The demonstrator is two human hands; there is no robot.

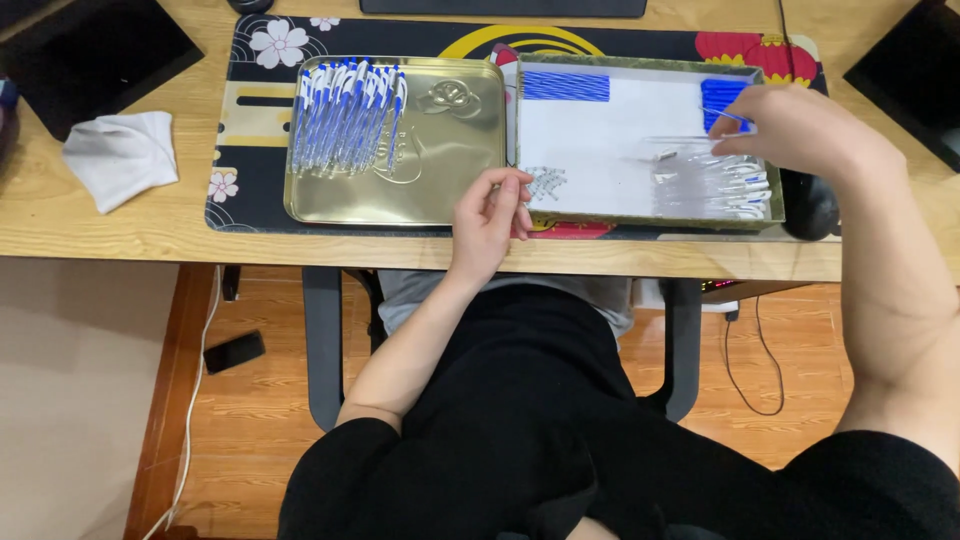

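My left hand (490,215) rests at the desk's front edge between two trays, its fingertips pinched on something small beside a pile of tiny springs (546,182). My right hand (790,130) reaches over the right tray (640,215) and pinches a thin blue refill (728,116) above a heap of clear pen barrels (715,178). Blue refills lie in two bundles, one (566,86) at the tray's far left and one (722,98) at its far right. A gold tin lid (440,180) on the left holds a row of assembled blue and white pens (345,115).
A patterned desk mat (255,120) lies under both trays on the wooden desk (120,230). A white cloth (125,155) sits at the left. A black mouse (808,205) is right of the tray. A keyboard edge (500,6) shows at the top.
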